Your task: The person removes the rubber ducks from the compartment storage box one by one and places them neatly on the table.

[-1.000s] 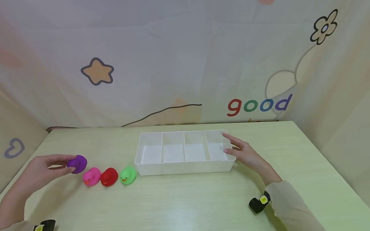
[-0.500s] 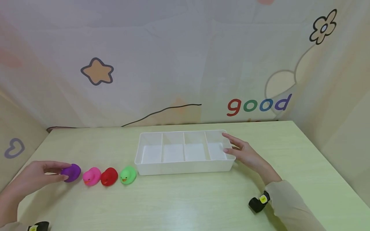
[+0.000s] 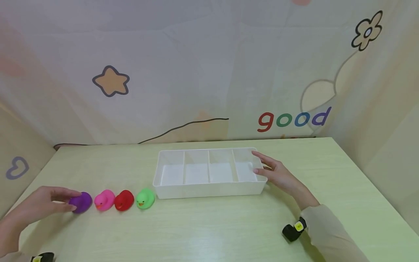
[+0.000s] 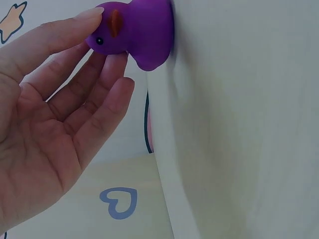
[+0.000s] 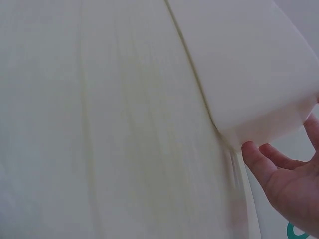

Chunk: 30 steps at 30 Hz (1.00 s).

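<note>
On the table at the far left, my left hand (image 3: 40, 205) pinches a purple rubber duck (image 3: 82, 202) between thumb and fingertips. In the left wrist view the duck (image 4: 149, 35) has its base right at the tabletop, and the fingertips are at its head. A pink rubber duck (image 3: 104, 200), a red one (image 3: 124, 200) and a green one (image 3: 145, 198) stand in a row to its right. My right hand (image 3: 278, 176) grips the right end of a white divided tray (image 3: 209, 191), thumb and index finger over the rim. Other fingers touch the outer end wall in the right wrist view.
The tray's several compartments hold nothing. A pale wood-grain table (image 3: 203, 233) carries everything, with a printed curtain (image 3: 196, 72) behind it and at both sides. Each wrist wears a small black camera (image 3: 293, 230).
The left hand has lowered the purple duck and moved it left, down to the tabletop beside the pink duck. The right hand and tray have stayed in place.
</note>
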Tool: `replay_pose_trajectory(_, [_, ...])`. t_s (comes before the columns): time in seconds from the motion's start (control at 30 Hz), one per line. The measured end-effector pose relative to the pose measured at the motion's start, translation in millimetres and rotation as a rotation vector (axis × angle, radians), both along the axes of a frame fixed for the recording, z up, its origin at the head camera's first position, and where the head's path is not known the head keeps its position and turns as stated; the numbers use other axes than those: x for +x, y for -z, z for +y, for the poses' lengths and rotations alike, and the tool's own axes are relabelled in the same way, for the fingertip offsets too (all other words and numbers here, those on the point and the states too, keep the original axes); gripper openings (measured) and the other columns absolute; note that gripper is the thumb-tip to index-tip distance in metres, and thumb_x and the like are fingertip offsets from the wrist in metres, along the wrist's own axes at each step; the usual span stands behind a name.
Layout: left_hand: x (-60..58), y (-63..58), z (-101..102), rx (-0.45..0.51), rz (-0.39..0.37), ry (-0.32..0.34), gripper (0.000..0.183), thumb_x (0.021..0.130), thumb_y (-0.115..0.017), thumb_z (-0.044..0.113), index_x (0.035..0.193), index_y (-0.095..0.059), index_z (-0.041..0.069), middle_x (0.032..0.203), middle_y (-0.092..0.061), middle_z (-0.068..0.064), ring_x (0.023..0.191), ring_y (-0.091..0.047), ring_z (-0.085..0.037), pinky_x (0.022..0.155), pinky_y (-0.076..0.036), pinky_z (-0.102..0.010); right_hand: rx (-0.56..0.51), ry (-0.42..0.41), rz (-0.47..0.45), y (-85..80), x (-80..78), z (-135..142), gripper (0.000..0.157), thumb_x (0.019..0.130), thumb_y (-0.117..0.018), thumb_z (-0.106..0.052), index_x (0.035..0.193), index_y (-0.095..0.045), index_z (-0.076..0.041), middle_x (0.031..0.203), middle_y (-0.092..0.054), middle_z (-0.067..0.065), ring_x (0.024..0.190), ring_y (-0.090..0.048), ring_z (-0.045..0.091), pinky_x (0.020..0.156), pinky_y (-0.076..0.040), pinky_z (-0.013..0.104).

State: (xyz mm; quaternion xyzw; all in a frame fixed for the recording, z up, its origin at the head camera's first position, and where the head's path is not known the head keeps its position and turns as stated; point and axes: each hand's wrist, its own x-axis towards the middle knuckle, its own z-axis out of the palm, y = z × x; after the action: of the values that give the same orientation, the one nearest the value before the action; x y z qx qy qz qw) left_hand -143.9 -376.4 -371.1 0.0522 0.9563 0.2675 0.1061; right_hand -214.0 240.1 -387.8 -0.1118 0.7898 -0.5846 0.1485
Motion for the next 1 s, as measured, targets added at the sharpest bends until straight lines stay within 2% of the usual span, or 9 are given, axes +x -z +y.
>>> replay_pose_trajectory(0.07, [0.1, 0.4, -0.8, 0.008, -0.010, 0.008, 0.046, 0.078, -0.072, 0.026, 0.112, -0.062, -0.002, 0.103, -0.064, -0.018, 0.082, -0.051, 0.007, 0.071, -0.044, -0.027, 0.002, 0.000, 0.003, -0.4, 0.6, 0.1, 0.067, 0.088, -0.060, -0.024, 0.145, -0.024, -0.019, 0.152, -0.009, 0.009, 0.134, -0.016, 0.042, 0.099, -0.032, 0.054])
replay_pose_trajectory(0.2, [0.3, 0.4, -1.8, 0.003, -0.025, 0.011, 0.047, 0.079, -0.071, 0.026, 0.114, -0.060, -0.003, 0.105, -0.063, -0.019, 0.086, -0.055, -0.002, 0.072, -0.045, -0.030, 0.007, -0.001, 0.003, -0.8, 1.2, -0.1, 0.068, 0.088, -0.060, -0.025, 0.145, -0.024, -0.019, 0.152, -0.009, 0.009, 0.133, -0.017, 0.042, 0.098, -0.033, 0.054])
replay_pose_trajectory(0.37, [1.0, 1.4, -1.7, 0.027, -0.013, 0.013, 0.045, 0.080, -0.070, 0.025, 0.115, -0.060, -0.002, 0.107, -0.063, -0.019, 0.085, -0.051, 0.007, 0.071, -0.045, -0.028, -0.002, -0.001, 0.006, -1.1, 1.6, 0.1, 0.067, 0.089, -0.059, -0.024, 0.145, -0.024, -0.018, 0.152, -0.009, 0.009, 0.134, -0.016, 0.043, 0.098, -0.033, 0.054])
replay_pose_trajectory(0.47, [1.7, 1.4, -1.5, 0.031, -0.016, 0.011, 0.046, 0.080, -0.069, 0.024, 0.116, -0.059, -0.003, 0.108, -0.062, -0.021, 0.094, -0.058, -0.007, 0.070, -0.046, -0.028, 0.002, -0.004, 0.012, -1.2, 1.2, 0.1, 0.066, 0.089, -0.059, -0.024, 0.145, -0.025, -0.018, 0.152, -0.009, 0.009, 0.134, -0.015, 0.043, 0.098, -0.032, 0.055])
replay_pose_trajectory(0.6, [2.1, 0.8, -1.9, 0.024, -0.039, 0.002, 0.048, 0.080, -0.069, 0.025, 0.117, -0.057, -0.005, 0.110, -0.060, -0.024, 0.099, -0.057, -0.032, 0.071, -0.047, -0.031, 0.004, -0.005, 0.017, -0.7, 0.1, -0.5, 0.066, 0.089, -0.059, -0.025, 0.145, -0.025, -0.018, 0.152, -0.009, 0.008, 0.134, -0.014, 0.043, 0.098, -0.031, 0.056])
replay_pose_trajectory(0.7, [2.4, 1.5, -1.6, 0.029, -0.039, 0.005, 0.049, 0.080, -0.069, 0.024, 0.117, -0.057, -0.005, 0.111, -0.060, -0.023, 0.096, -0.058, -0.023, 0.070, -0.048, -0.028, 0.002, -0.003, 0.019, -1.1, 0.6, -0.7, 0.067, 0.089, -0.060, -0.025, 0.145, -0.025, -0.017, 0.152, -0.010, 0.008, 0.133, -0.017, 0.043, 0.098, -0.033, 0.054])
replay_pose_trajectory(0.87, [2.3, 2.8, 1.6, 0.055, -0.040, 0.014, 0.050, 0.080, -0.069, 0.022, 0.120, -0.055, -0.004, 0.114, -0.058, -0.024, 0.097, -0.058, -0.028, 0.070, -0.049, -0.028, 0.003, 0.004, 0.027, -3.8, 4.2, -0.2, 0.066, 0.089, -0.058, -0.026, 0.145, -0.024, -0.018, 0.151, -0.013, 0.010, 0.132, -0.022, 0.041, 0.097, -0.036, 0.053])
replay_pose_trajectory(0.93, [2.2, 3.1, 2.8, 0.054, -0.026, 0.014, 0.051, 0.079, -0.070, 0.022, 0.121, -0.055, -0.004, 0.116, -0.057, -0.024, 0.095, -0.059, -0.023, 0.070, -0.049, -0.028, 0.024, 0.009, 0.040, -5.7, 6.4, 0.9, 0.065, 0.090, -0.058, -0.027, 0.145, -0.024, -0.019, 0.151, -0.013, 0.013, 0.131, -0.022, 0.042, 0.096, -0.036, 0.054])
replay_pose_trajectory(1.0, [2.5, 2.9, 3.5, 0.045, -0.007, 0.011, 0.051, 0.078, -0.071, 0.023, 0.120, -0.056, -0.003, 0.115, -0.058, -0.023, 0.090, -0.058, -0.008, 0.069, -0.048, -0.027, 0.047, 0.010, 0.056, -7.9, 8.9, 2.7, 0.065, 0.090, -0.057, -0.027, 0.145, -0.023, -0.020, 0.150, -0.015, 0.016, 0.131, -0.023, 0.042, 0.096, -0.035, 0.055])
